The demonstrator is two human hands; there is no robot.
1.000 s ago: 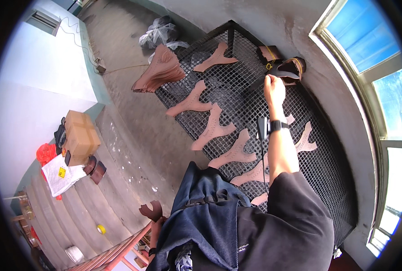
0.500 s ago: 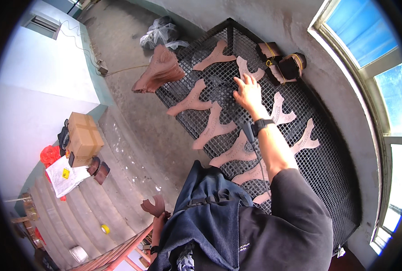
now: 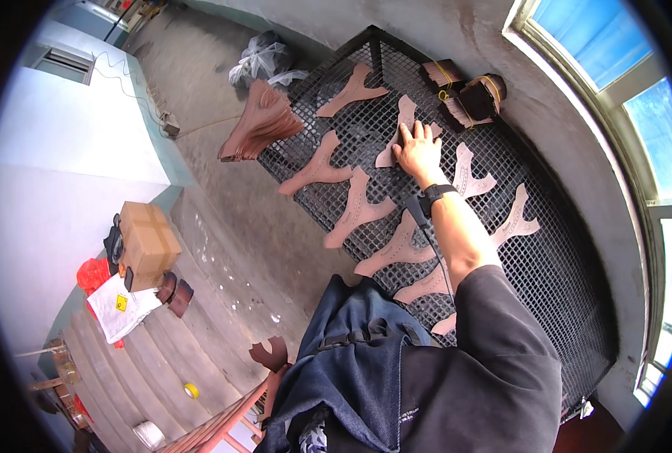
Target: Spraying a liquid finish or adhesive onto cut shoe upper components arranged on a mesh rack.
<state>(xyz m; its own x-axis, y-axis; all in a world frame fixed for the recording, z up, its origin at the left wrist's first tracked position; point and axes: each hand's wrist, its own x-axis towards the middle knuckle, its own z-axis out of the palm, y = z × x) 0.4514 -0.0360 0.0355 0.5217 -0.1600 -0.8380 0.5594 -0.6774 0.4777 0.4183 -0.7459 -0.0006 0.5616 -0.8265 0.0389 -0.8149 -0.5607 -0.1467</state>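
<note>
A thin, perforated, Y-shaped pinkish-brown piece [image 3: 406, 113] lies directly under the right hand [image 3: 420, 156] on black mesh [image 3: 551, 279]. That hand is loosely spread, fingers touching without gripping; the left hand [image 3: 277, 376], mostly hidden, cannot be judged.

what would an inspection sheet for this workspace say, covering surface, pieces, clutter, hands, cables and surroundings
surface: black mesh rack, in use
pieces: pink pieces, Y-shaped, laid flat on the rack; a stack at its left edge; bundles with yellow bands by the wall
clutter: carton, red bag, white sheet and yellow tape roll to the left; plastic bag on the floor
hands: right hand open, touching a pink piece; left hand, partly hidden, holds a brown piece
cables: wrist cord along the right forearm; wall cord, loose, far left
surroundings: window on the right
</note>
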